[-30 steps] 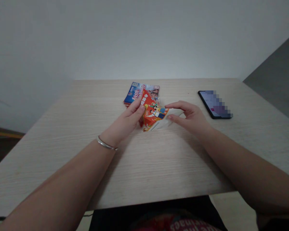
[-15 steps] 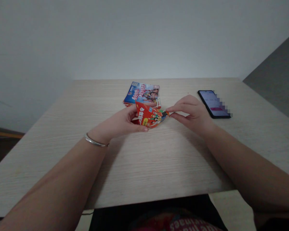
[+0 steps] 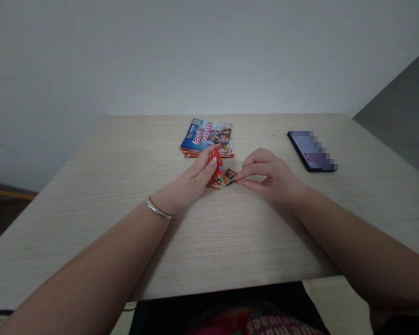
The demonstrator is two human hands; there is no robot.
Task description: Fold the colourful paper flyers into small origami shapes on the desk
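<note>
A red printed leaflet (image 3: 218, 176), bent and rolled, is held between both hands over the middle of the table. My left hand (image 3: 197, 179) wraps around its left side, with the thumb lying across the printed face. At the leaflet's narrow right end, my right hand (image 3: 265, 174) pinches the paper between thumb and fingers. Just behind my left hand lies a stack of printed leaflets (image 3: 209, 136), a blue one with white lettering on top and red edges showing below. Part of the held leaflet is hidden by my left fingers.
A black-edged phone (image 3: 310, 151) lies at the right, beyond my right hand, its screen partly blurred out. The pale wood-grain table (image 3: 230, 242) meets a white wall (image 3: 223, 56) at its far edge. A dark cable (image 3: 0, 313) shows at the lower left.
My left hand has moved right and closed over the leaflet, its thumb now on the printed face. The leaflet is folded narrower. My right hand has shifted slightly left and nearer.
</note>
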